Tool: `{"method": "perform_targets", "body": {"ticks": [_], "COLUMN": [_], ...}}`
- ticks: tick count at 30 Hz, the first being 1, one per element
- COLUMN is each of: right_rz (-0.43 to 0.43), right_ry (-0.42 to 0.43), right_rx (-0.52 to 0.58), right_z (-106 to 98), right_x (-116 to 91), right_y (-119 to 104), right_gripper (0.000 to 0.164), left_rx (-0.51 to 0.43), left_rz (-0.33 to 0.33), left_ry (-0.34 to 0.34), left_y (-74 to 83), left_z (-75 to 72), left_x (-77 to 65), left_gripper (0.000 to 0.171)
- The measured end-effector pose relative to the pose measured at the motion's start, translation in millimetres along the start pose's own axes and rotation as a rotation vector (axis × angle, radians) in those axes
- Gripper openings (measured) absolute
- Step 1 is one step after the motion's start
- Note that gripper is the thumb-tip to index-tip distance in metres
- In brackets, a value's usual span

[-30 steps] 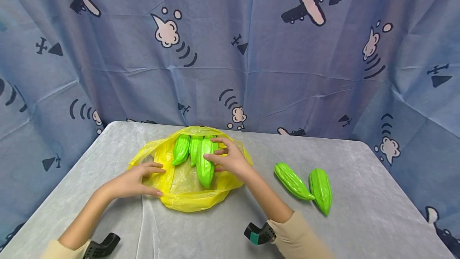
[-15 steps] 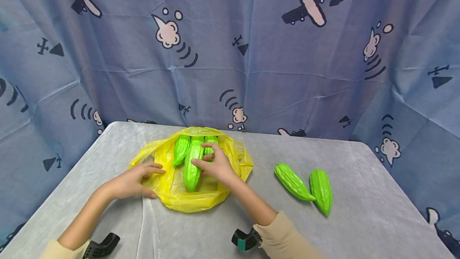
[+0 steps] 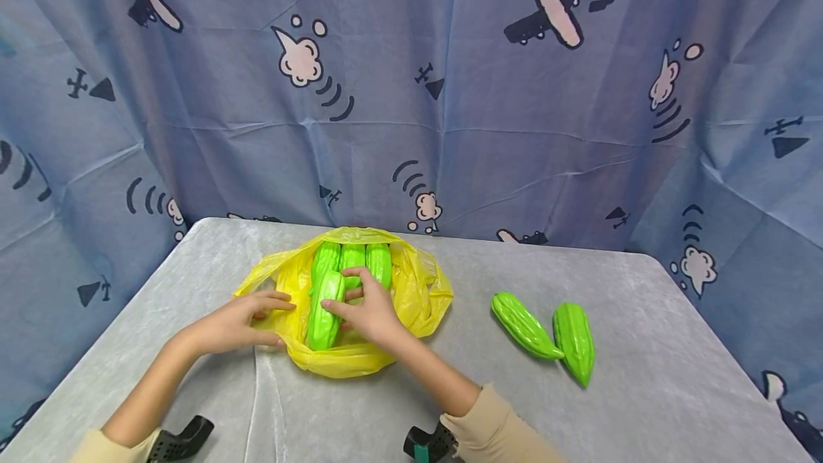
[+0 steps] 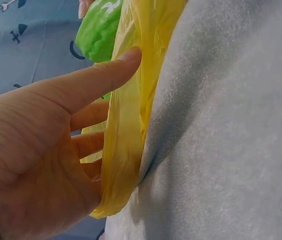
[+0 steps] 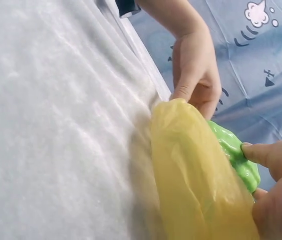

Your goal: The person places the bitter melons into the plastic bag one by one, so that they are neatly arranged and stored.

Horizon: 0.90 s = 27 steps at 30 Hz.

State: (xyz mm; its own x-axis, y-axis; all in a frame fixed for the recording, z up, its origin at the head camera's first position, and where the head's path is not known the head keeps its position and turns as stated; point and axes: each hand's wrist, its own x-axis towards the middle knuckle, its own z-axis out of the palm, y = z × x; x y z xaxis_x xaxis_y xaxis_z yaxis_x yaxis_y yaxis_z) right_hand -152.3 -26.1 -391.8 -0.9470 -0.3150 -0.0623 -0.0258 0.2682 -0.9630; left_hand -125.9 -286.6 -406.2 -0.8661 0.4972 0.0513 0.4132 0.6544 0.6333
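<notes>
My right hand pinches a glossy green bitter melon between thumb and fingers, over the mouth of the yellow plastic bag. Behind it, side by side inside the bag, lie 3 more bitter melons, the right one in plain sight. The left hand rests at the bag's left edge with thumb and fingers spread. In the left wrist view its thumb lies against the outside of the yellow film, while the fingers reach behind the rim. From the right wrist view, the bag wall hides part of the held melon.
Two more bitter melons, one slanted and one more upright, lie on the grey cloth-covered table to the right of the bag. A blue printed curtain hangs just beyond the table's back edge.
The right hand has carried its bitter melon leftward and a little nearer, from the bag's right half to its left half, uncovering the melons behind. The left hand has barely moved.
</notes>
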Motion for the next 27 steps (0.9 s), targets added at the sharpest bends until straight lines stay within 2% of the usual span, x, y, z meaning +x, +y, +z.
{"method": "perform_targets", "body": {"ticks": [10,20,27], "right_rz": [0.048,0.090,0.150], "right_ry": [-0.052,-0.093,-0.106], "right_rx": [-0.003,0.081,0.144], "right_z": [6.7,11.7,15.4], "right_x": [-5.0,-9.4,-7.4], "right_y": [3.5,5.9,6.2], "right_gripper": [0.056,0.055,0.056], "left_rx": [-0.021,-0.031,-0.053], "left_rz": [0.024,0.043,0.049], "left_ry": [-0.020,-0.055,-0.077], "left_y": [3.1,1.9,1.4], "left_z": [-2.8,-5.7,-7.0], "left_x": [-1.0,-1.2,-1.6], "left_gripper": [0.053,0.052,0.056]}}
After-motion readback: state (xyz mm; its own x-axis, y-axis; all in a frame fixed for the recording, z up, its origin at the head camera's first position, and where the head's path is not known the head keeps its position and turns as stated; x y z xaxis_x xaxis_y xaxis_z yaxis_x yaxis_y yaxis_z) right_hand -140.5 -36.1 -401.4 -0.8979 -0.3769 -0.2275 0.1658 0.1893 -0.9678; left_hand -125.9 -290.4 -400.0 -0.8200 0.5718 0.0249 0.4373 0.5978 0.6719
